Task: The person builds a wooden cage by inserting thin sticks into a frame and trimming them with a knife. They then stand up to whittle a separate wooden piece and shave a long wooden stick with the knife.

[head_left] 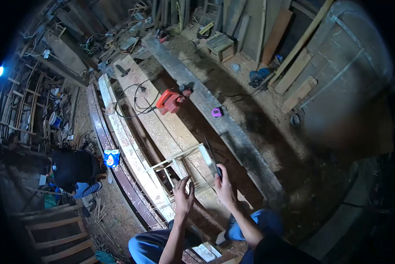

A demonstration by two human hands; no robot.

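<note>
My right hand (224, 189) is closed round the handle of a long, thin, dark-bladed tool (210, 152), whose blade points away from me. Exactly what kind of tool it is, I cannot tell. Beside it stands a small pale wooden frame (180, 155) made of narrow strips, resting across the planks. My left hand (184, 196) is raised at the near side of this frame, thumb and fingers apart, with nothing visible between them. Under the frame runs a wide pale plank (162, 127) sprinkled with wood shavings.
A red corded power tool (170, 102) sits on the planks. On the grey beam (197, 81) lies a purple tape measure (217, 112). A blue-and-white container (111, 158) stands at left, near a crouching person (74, 169). A blue power tool (260, 77) lies by the wall boards.
</note>
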